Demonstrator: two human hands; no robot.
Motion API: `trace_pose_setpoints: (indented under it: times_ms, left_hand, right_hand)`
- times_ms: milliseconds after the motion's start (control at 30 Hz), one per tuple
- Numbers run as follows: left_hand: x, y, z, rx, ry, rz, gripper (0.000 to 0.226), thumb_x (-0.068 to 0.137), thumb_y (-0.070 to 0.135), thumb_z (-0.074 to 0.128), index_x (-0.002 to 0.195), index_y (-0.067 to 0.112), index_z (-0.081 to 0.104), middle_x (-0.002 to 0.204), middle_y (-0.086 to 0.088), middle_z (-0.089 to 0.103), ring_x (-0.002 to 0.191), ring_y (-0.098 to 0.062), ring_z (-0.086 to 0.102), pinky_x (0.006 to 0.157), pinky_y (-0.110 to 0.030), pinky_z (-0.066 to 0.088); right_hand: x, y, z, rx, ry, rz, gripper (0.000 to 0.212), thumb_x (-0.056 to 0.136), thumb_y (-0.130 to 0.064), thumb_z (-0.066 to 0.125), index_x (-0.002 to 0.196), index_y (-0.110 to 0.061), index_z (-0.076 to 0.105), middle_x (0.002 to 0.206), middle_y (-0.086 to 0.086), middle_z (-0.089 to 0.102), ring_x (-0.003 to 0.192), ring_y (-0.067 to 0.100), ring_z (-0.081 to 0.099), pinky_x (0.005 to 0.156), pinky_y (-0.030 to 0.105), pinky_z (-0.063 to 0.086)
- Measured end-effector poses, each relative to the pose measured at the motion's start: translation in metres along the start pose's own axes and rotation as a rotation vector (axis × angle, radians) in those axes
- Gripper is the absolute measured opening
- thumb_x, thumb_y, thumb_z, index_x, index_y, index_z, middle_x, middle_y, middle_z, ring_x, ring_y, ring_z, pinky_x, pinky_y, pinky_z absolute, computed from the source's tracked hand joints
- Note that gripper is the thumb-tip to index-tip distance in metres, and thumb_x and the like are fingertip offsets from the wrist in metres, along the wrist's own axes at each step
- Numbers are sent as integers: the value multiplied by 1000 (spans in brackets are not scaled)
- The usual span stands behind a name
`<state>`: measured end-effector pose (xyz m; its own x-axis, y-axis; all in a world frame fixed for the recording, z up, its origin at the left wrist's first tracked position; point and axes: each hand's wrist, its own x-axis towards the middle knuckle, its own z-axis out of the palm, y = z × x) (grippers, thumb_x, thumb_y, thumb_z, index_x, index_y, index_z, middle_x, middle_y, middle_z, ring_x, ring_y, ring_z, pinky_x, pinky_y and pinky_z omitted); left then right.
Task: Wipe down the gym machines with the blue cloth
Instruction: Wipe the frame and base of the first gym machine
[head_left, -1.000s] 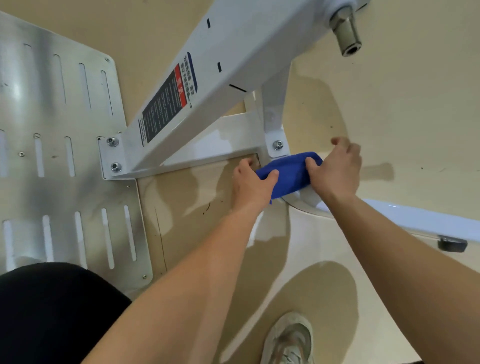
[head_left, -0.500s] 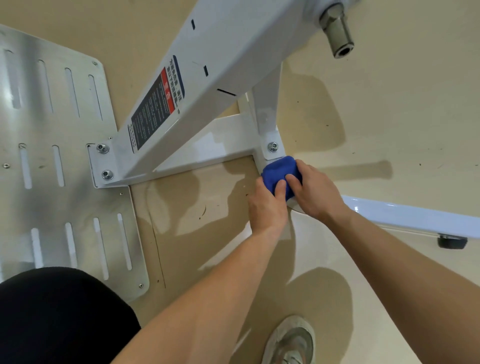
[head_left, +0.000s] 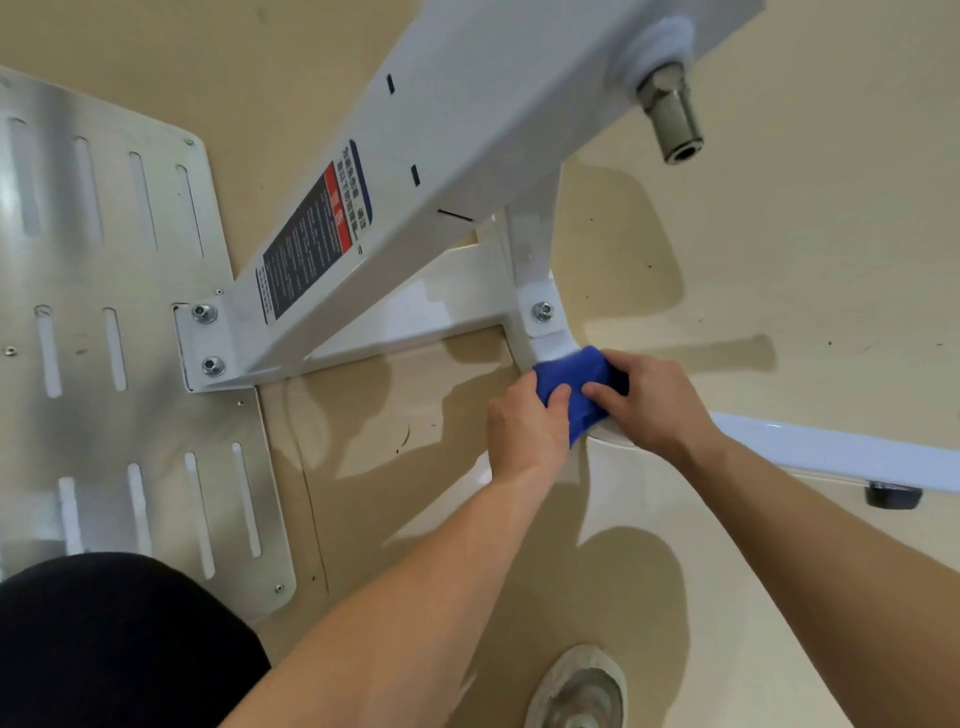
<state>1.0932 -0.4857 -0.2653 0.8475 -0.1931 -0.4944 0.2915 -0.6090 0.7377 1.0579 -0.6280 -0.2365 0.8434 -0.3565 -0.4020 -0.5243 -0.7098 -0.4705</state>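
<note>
Left hand (head_left: 524, 423), right hand (head_left: 657, 400) clutch blue cloth (head_left: 571, 375) beside bolted frame (head_left: 457, 304).

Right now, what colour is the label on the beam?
Label: mostly black with a red band; head view.

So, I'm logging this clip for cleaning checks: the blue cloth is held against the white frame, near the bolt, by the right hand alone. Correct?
Not alone: the left hand grips the blue cloth too, beside the right hand. The cloth is indeed against the white frame, near the bolt. The head view shows this.
</note>
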Motion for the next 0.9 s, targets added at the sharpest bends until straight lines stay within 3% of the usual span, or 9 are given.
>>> trace_pose_setpoints:
  times_ms: [100, 200, 300, 400, 500, 600, 733, 900]
  left_hand:
    - [2, 14, -11, -54, 146, 43, 17, 92, 31, 57, 91, 16, 65, 79, 2, 66, 75, -24, 56, 67, -29, 41]
    - [18, 28, -22, -140, 293, 62, 19, 93, 30, 58, 108, 20, 66, 85, 13, 62, 77, -12, 53, 69, -15, 33]
    - [45, 31, -25, -114, 248, 15, 25, 99, 34, 49, 114, 18, 62, 95, 5, 65, 86, -19, 59, 73, -23, 36]
    - [59, 28, -19, -140, 151, 12, 30, 100, 40, 46, 111, 18, 64, 100, -1, 69, 92, -22, 61, 76, -28, 41]
    - [58, 21, -16, -155, 147, 26, 29, 100, 38, 46, 94, 17, 65, 88, 0, 68, 84, -22, 62, 75, -31, 45]
    - [43, 13, -11, -40, 174, 35, 32, 98, 39, 47, 80, 17, 62, 74, 2, 65, 74, -22, 60, 67, -33, 46]
    - [32, 12, -8, -85, 184, 36, 26, 98, 39, 45, 87, 23, 62, 73, 9, 61, 70, -15, 57, 64, -29, 42]
    - [61, 23, -15, -137, 218, 38, 29, 97, 37, 48, 87, 20, 68, 80, 2, 68, 78, -22, 62, 71, -34, 50]
  right_hand:
    - [4, -18, -1, 132, 185, 43, 19, 85, -19, 70, 104, -20, 74, 81, -10, 69, 75, 11, 59, 63, 3, 37]
    - [16, -44, 3, 245, 331, 15, 22, 86, -15, 64, 104, -26, 71, 81, -14, 66, 72, 5, 56, 64, 7, 38]
    - [35, -58, 10, 140, 300, 20, 13, 93, -15, 51, 92, -20, 62, 82, -6, 64, 72, 11, 53, 62, 23, 36]
    - [47, -58, 12, 201, 185, 69, 23, 101, -31, 45, 97, -25, 67, 83, -8, 67, 76, 8, 58, 58, 14, 35]
    - [47, -52, 13, 204, 184, 56, 26, 101, -36, 48, 100, -23, 70, 80, -7, 68, 73, 5, 59, 59, 15, 38]
    - [38, -49, 16, 155, 233, 66, 27, 99, -33, 51, 87, -18, 70, 71, -3, 68, 68, 15, 60, 59, 24, 42]
    - [24, -44, 17, 202, 245, 52, 23, 97, -28, 52, 87, -16, 68, 69, 0, 68, 68, 22, 60, 64, 34, 48]
    - [43, -55, 12, 241, 252, 21, 21, 98, -26, 52, 97, -22, 73, 78, -5, 71, 74, 14, 62, 62, 18, 42]
